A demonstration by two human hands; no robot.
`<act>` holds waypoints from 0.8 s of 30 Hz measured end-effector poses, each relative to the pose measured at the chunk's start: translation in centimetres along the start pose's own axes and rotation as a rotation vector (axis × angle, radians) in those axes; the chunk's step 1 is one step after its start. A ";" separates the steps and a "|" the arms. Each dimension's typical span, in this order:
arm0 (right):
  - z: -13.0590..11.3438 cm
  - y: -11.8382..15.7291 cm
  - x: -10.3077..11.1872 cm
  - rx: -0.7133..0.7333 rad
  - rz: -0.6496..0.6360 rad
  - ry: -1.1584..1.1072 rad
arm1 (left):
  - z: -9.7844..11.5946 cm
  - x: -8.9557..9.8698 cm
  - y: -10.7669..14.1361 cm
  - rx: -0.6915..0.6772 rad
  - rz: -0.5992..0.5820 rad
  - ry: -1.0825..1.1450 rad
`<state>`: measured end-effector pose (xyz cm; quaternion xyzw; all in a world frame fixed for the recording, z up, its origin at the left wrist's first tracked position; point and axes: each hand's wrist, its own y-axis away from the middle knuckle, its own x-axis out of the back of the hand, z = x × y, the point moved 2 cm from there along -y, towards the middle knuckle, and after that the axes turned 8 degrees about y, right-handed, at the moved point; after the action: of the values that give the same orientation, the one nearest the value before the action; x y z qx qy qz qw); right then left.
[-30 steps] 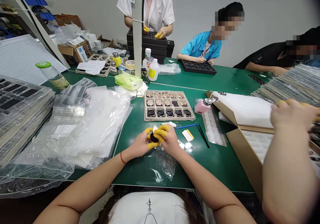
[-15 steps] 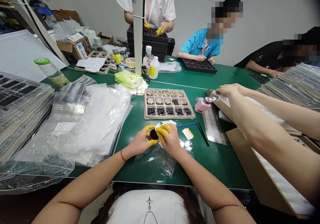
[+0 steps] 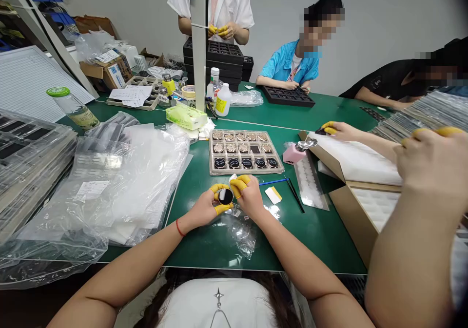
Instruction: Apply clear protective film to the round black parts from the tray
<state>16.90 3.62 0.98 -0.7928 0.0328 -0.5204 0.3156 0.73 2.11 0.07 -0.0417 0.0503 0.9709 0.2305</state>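
Note:
My left hand, with yellow finger covers, grips a round black disc by its edge, the glossy face showing. Close on its right, my right hand, also in yellow finger covers, pinches a white cloth beside the disc. Beyond my hands lies a clear tray with rows of round watch-like parts. Clear plastic film lies below my hands. To the right are black tweezers, a blue strip and a small white-and-yellow card.
A pink bottle stands right of the tray, near an open cardboard box. Another person's arms reach in from the right. Plastic bags and stacked trays fill the left. Several people work beyond.
The cloth has come off the disc's face, which now shows more fully. At the right, the other person's arms have moved apart, one nearer the camera. The standing person's hands have come together.

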 end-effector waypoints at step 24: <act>3.7 -0.6 -1.9 -0.199 -0.144 -0.018 | 0.3 0.3 -0.1 0.102 -0.006 -0.023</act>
<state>18.99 6.49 -1.18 -0.8252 0.0243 -0.5286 0.1975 0.53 2.38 0.37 -0.0187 0.0967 0.9667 0.2360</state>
